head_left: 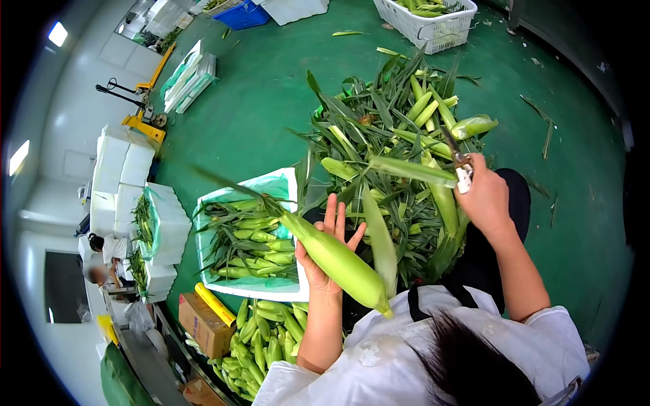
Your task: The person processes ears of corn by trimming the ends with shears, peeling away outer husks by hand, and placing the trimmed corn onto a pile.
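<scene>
My left hand (323,250) supports a green ear of corn (338,260) in its husk. The ear lies slantwise across the palm, its stalk end toward the upper left, and several of my fingers are stretched out behind it. My right hand (486,196) is closed around pruning shears (463,168) with a pale handle, the blades pointing up and away. A long husk leaf (413,170) reaches leftward from beside the shears. Below both hands spreads a big heap of husk leaves and stalks (365,128). Left of my left hand stands a white foam box (298,230) holding trimmed ears.
More corn ears (261,345) are piled at the lower left beside a cardboard box (203,325). A white basket (433,34) and a blue crate (244,17) stand at the back. Farther left are stacked foam boxes (112,159), a yellow pallet jack (143,125) and another person (112,250).
</scene>
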